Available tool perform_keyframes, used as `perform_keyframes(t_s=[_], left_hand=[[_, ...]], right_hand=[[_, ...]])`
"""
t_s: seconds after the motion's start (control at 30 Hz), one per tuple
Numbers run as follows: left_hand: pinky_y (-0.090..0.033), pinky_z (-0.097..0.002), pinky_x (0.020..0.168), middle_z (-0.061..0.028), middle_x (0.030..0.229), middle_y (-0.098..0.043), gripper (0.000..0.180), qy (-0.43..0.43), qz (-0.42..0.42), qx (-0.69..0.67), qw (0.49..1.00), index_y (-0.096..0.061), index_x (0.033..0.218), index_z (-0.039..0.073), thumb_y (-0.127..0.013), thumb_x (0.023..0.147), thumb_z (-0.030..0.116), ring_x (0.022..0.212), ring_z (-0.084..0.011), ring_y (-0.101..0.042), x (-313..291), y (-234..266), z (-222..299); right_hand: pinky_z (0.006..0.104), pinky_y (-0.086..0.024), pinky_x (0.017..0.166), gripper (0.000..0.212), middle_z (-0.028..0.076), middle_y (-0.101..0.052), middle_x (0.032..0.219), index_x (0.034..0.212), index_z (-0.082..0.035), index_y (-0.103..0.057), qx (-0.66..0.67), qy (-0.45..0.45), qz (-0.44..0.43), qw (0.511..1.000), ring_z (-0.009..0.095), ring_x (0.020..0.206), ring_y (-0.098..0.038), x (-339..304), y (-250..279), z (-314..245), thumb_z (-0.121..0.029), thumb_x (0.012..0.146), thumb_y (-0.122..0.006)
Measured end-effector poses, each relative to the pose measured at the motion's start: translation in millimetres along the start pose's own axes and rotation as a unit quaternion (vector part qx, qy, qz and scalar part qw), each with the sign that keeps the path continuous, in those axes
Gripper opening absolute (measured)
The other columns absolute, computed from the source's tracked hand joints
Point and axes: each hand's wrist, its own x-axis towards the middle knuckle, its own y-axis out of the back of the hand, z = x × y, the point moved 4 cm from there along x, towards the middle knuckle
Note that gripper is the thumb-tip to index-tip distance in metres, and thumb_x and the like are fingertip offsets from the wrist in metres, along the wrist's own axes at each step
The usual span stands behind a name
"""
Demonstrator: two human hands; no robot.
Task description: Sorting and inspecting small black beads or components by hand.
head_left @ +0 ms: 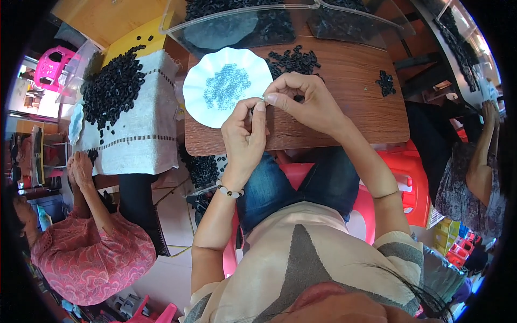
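Observation:
Over the near edge of a brown wood-grain table point(355, 116), my left hand point(245, 132) and my right hand point(309, 102) meet fingertip to fingertip. Each pinches with thumb and forefinger at the same spot. Whatever is between them is too small to make out. Dark bits show among the curled fingers of both hands. Just left of them lies a white scalloped plate point(195, 105) bearing many tiny clear or silvery pieces point(227, 86). Behind my right hand is a loose heap of small black parts point(295, 60), partly covered by that hand.
Clear plastic bins point(237, 29) of black parts line the table's far side. A small black cluster point(385, 83) lies at the right. On the left, a cloth-covered table point(156, 113) carries a black heap point(114, 86), where a person point(97, 247) works. Another person point(468, 177) sits at right.

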Motion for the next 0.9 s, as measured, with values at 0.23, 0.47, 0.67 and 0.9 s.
perform_keyframes(t_s=[0.23, 0.47, 0.67, 0.9], left_hand=[[-0.041, -0.0222, 0.054, 0.0032, 0.068, -0.059, 0.019, 0.005, -0.046, 0.055, 0.997, -0.069, 0.11, 0.0, -0.061, 0.106, 0.016, 0.059, -0.0038, -0.053, -5, -9, -4], [-0.05, -0.0216, 0.066, -0.0047, 0.101, -0.072, 0.035, 0.067, -0.158, -0.175, 0.97, -0.062, 0.136, 0.002, -0.06, 0.107, 0.021, 0.075, -0.0058, -0.062, -11, -25, -2], [-0.052, -0.0206, 0.068, -0.0041, 0.102, -0.073, 0.037, 0.092, -0.133, -0.193, 0.968, -0.064, 0.136, 0.003, -0.069, 0.101, 0.012, 0.077, -0.006, -0.063, -11, -25, -2], [-0.055, -0.0217, 0.072, -0.0073, 0.103, -0.075, 0.033, -0.02, -0.125, -0.078, 0.989, -0.068, 0.132, 0.001, -0.069, 0.1, 0.012, 0.078, -0.0082, -0.066, -10, -21, 3]], right_hand=[[0.0213, -0.045, 0.069, 0.012, -0.002, -0.067, 0.088, 0.102, -0.002, -0.074, -0.027, -0.033, -0.008, 0.999, 0.003, 0.081, -0.057, -16, 11, -2, -0.012, 0.096, -0.073], [0.0236, -0.049, 0.073, 0.012, 0.001, -0.07, 0.088, 0.1, -0.002, -0.073, 0.042, -0.037, 0.042, 0.998, 0.005, 0.081, -0.061, -30, 27, 6, -0.012, 0.094, -0.071], [0.0234, -0.048, 0.078, 0.01, 0.0, -0.069, 0.094, 0.101, -0.002, -0.071, 0.053, -0.036, 0.082, 0.995, 0.006, 0.085, -0.06, -41, 31, -2, -0.01, 0.096, -0.071], [0.025, -0.047, 0.077, 0.01, 0.002, -0.068, 0.091, 0.101, -0.002, -0.072, 0.039, -0.017, 0.075, 0.996, 0.009, 0.083, -0.057, -46, 27, -1, -0.01, 0.094, -0.072]])
